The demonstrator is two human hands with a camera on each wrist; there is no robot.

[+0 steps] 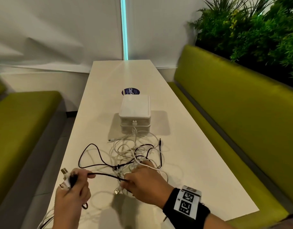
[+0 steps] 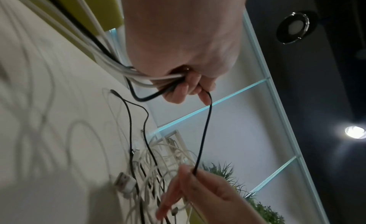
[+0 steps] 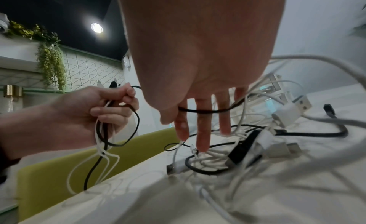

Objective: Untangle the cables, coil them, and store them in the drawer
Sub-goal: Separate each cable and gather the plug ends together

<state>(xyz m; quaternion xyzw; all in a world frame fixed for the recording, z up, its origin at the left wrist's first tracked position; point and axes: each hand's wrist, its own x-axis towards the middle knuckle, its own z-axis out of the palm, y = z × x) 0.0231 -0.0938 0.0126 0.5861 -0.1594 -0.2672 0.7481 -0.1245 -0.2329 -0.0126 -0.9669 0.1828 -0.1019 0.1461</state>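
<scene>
A tangle of white and black cables (image 1: 135,156) lies on the white table (image 1: 200,171), in front of a small white drawer box (image 1: 134,111) whose drawers look closed. My left hand (image 1: 73,185) is raised at the near left and grips a bundle of white and black cable ends (image 2: 158,80). From it a black cable (image 1: 106,175) stretches across to my right hand (image 1: 142,180). In the wrist views that black cable (image 3: 206,111) crosses the right hand's fingers (image 3: 202,130), pinched by the thumb, with the fingers pointing down into the tangle (image 3: 237,149).
Green benches (image 1: 233,113) run along both sides of the table, with plants (image 1: 258,30) behind the right one. A round blue sticker (image 1: 130,91) lies beyond the box. A loose USB plug (image 1: 116,190) sits by my right hand. Cable loops hang over the near-left table edge.
</scene>
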